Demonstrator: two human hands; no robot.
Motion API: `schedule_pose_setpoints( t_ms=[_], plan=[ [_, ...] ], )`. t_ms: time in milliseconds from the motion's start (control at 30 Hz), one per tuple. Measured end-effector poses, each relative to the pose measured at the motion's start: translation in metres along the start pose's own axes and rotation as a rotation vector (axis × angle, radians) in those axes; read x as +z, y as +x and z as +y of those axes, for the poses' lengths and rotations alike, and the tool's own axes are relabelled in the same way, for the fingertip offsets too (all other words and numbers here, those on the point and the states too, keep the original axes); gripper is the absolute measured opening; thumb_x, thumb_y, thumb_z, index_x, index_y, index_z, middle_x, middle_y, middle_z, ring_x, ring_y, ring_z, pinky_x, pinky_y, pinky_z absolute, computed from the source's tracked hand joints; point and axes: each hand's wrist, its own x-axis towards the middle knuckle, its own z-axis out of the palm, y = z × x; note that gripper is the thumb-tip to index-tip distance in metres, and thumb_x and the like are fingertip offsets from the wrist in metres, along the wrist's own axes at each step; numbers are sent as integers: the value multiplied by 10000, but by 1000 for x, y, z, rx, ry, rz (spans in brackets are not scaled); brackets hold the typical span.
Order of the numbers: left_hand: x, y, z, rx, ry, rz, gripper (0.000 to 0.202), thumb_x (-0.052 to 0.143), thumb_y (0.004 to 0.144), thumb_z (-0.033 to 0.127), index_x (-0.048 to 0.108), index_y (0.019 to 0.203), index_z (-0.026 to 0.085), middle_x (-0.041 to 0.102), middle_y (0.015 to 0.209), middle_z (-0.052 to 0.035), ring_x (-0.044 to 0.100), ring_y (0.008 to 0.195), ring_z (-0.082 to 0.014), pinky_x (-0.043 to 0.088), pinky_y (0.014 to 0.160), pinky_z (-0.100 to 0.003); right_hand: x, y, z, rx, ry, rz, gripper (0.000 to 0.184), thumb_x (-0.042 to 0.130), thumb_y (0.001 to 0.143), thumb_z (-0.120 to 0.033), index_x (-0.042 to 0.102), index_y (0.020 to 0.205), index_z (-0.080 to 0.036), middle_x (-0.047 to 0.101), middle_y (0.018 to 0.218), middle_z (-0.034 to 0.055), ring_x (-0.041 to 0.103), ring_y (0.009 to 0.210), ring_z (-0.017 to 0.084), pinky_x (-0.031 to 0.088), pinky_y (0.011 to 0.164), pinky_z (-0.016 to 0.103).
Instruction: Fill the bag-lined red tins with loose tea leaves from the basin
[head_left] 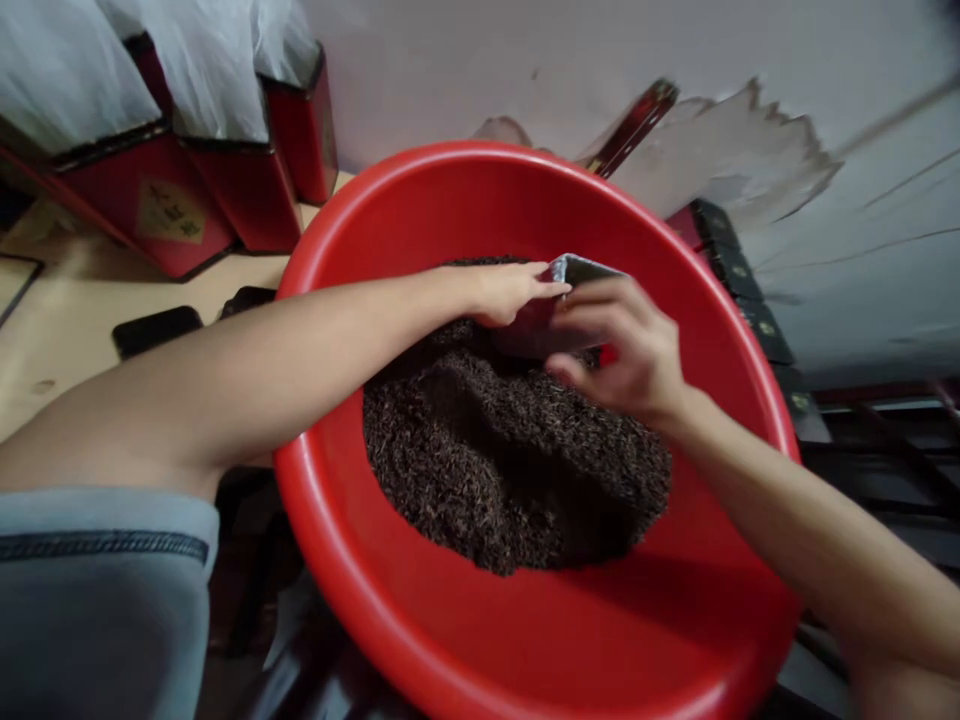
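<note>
A wide red plastic tub (480, 640) holds a heap of dark, dry loose tea leaves (480, 470). Over the far part of the heap is a pouch (525, 335) with a silvery inner lining at its open mouth. My left hand (514, 292) grips the pouch near its rim, fingers pointing right. Close to the pouch's right side, my right hand (630, 345) is slightly blurred, with thumb and fingers apart. It overlaps the pouch in view, and whether it touches it I cannot tell. The pouch's lower part is in shadow against the tea.
Tall red boxes (240, 195) topped with clear plastic bags (214, 70) stand on a light wooden surface (67, 310) at left. A dark flat object (156, 330) lies there. Behind the tub is a wall (435, 70) with peeling paint. Stacked dark boxes (739, 270) stand at right.
</note>
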Motion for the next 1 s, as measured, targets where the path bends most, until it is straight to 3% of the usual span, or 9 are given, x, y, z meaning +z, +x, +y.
schedule_pose_setpoints(
  t_ms=[67, 133, 200, 267, 367, 467, 633, 800, 1000],
  plan=[
    [1, 6, -9, 6, -5, -13, 962, 541, 837, 40, 203, 1682, 351, 175, 1771, -7, 359, 1540, -283, 340, 1230, -354, 31, -10, -30, -90, 70, -347, 576, 745, 857, -597, 666, 1357, -321, 603, 1444, 142, 574, 1314, 380, 495, 1094, 607],
    [5, 13, -18, 21, -6, -9, 1006, 558, 823, 62, 161, 1674, 423, 200, 1757, 51, 329, 1549, -301, 324, 1240, -388, 60, -13, -53, -128, 67, -647, 1069, 889, 666, -648, 468, 1584, -300, 306, 1694, 188, 343, 1507, 481, 400, 1140, 705],
    [10, 19, -25, 50, -10, -4, 1038, 571, 818, 90, 101, 1673, 444, 190, 1755, 68, 303, 1553, -318, 311, 1247, -407, 85, -7, -66, -134, 20, -821, 1454, 992, 487, -591, 227, 1691, -310, -18, 1761, 206, 47, 1575, 560, 285, 1138, 807],
    [13, 22, -28, 70, -15, -6, 1069, 583, 807, 103, 59, 1672, 448, 179, 1755, 71, 290, 1552, -328, 300, 1252, -411, 101, 4, -71, -128, -29, -911, 1561, 1031, 433, -498, 133, 1701, -346, -158, 1748, 198, -98, 1559, 586, 247, 1109, 851],
    [13, 22, -27, 78, -18, -11, 1078, 582, 790, 95, 68, 1675, 436, 201, 1746, 60, 315, 1533, -326, 303, 1252, -404, 109, 15, -75, -111, -65, -952, 1444, 1024, 502, -406, 200, 1687, -374, -129, 1755, 192, -66, 1549, 610, 301, 1085, 847],
    [11, 19, -22, 61, -11, -11, 1066, 561, 781, 65, 102, 1684, 399, 234, 1737, 34, 345, 1517, -316, 319, 1248, -404, 108, 12, -81, -106, -89, -908, 1297, 1008, 547, -351, 325, 1649, -337, 94, 1738, 213, 99, 1537, 611, 411, 1064, 787],
    [14, 21, -23, 73, -10, -3, 1070, 565, 784, 58, 101, 1685, 401, 256, 1731, 25, 363, 1503, -314, 347, 1237, -436, 111, 2, -81, -127, -78, -766, 961, 964, 615, -363, 549, 1480, -300, 367, 1591, 177, 456, 1349, 460, 530, 1028, 614],
    [15, 28, -29, 85, -36, -4, 1098, 629, 769, 93, 108, 1683, 407, 305, 1709, -1, 420, 1450, -337, 400, 1199, -472, 115, -1, -77, -152, -94, -741, 941, 943, 656, -382, 533, 1501, -313, 348, 1609, 178, 469, 1324, 447, 519, 1020, 610],
    [7, 20, -22, 51, -14, -25, 1090, 629, 746, 74, 168, 1680, 396, 355, 1692, -19, 467, 1414, -331, 409, 1195, -488, 107, -4, -83, -192, -123, -749, 625, 759, 782, -235, 638, 1394, -281, 467, 1522, 156, 557, 1189, 369, 552, 961, 519]
  ],
)
